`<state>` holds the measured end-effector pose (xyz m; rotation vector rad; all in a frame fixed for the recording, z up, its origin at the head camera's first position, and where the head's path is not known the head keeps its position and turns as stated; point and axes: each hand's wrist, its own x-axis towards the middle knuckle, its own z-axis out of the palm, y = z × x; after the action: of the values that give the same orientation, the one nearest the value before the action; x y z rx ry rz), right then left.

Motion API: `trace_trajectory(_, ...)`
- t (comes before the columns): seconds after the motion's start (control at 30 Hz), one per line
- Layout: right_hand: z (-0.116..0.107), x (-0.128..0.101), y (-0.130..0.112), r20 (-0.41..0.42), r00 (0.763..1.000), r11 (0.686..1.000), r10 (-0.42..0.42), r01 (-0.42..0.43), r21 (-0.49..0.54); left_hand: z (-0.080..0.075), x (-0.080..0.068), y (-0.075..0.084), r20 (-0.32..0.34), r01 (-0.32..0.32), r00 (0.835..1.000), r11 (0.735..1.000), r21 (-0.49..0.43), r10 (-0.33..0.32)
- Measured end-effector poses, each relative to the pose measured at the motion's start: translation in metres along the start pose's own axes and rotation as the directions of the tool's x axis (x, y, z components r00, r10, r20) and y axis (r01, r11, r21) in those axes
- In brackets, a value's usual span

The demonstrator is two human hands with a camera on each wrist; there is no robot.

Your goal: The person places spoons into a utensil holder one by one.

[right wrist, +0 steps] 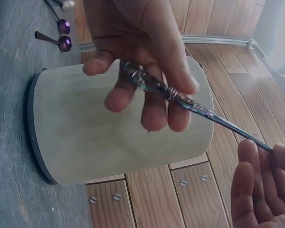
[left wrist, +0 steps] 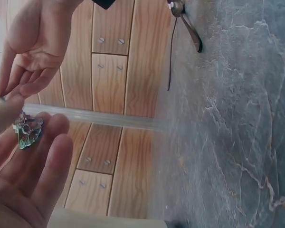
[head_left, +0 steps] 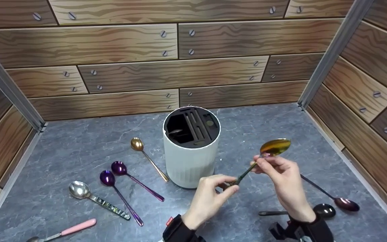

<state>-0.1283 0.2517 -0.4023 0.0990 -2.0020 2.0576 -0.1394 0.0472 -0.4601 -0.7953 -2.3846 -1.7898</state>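
One spoon (head_left: 270, 151) is up off the table (head_left: 247, 121), held in the air between both hands, just to the right of the white holder (head_left: 190, 148) that stands near the middle of the table. The left hand (head_left: 210, 196) pinches the end of its handle between thumb and fingertips; the right hand (head_left: 282, 178) pinches the stem just below the bowl. Judged from how things lie, the work looks barely begun: something dark shows in the holder's large slot, too dim to name, and seven more spoons lie on the table. Five of them are spread toward the front left corner, among them a gold one (head_left: 146, 156), two purple ones (head_left: 119, 174), a silver one (head_left: 94, 198) and a pink-handled one (head_left: 66, 231) at the front edge. Two dark ones (head_left: 328, 201) lie toward the front right.

The held spoon has a shiny bowl shading from gold to green and purple, tilted up to the right, and a thin dark stem whose handle end looks wrapped or inlaid with a greenish, shell-like pattern.
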Motion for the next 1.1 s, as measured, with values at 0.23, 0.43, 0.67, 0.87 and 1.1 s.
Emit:
trace_trajectory(0.23,0.0020,-0.0025,-0.0001,0.029,0.999,0.999,-0.026,0.025,0.037,0.0005,0.0005,0.0002,0.023,-0.003,1.000,1.000,-0.023,0.003)
trace_trajectory(0.43,0.0037,-0.0045,0.0011,0.034,0.998,0.998,-0.053,0.052,0.039,0.0017,0.0007,0.0009,0.051,0.032,0.998,0.999,-0.036,-0.030)
trace_trajectory(0.67,0.0037,-0.0062,0.0012,0.044,0.997,0.998,-0.068,0.068,-0.007,0.0034,0.0003,0.0008,0.051,0.023,0.998,1.000,0.000,-0.023)
trace_trajectory(0.87,0.0026,-0.0063,0.0003,0.031,0.992,0.992,-0.123,0.122,0.037,0.0049,-0.0021,0.0038,-0.048,-0.031,0.998,0.998,0.060,0.034)
trace_trajectory(1.1,0.0017,-0.0057,-0.0009,-0.009,0.984,0.980,-0.176,0.176,0.088,0.0005,-0.0024,0.0056,-0.265,-0.114,0.955,0.989,0.097,0.136)
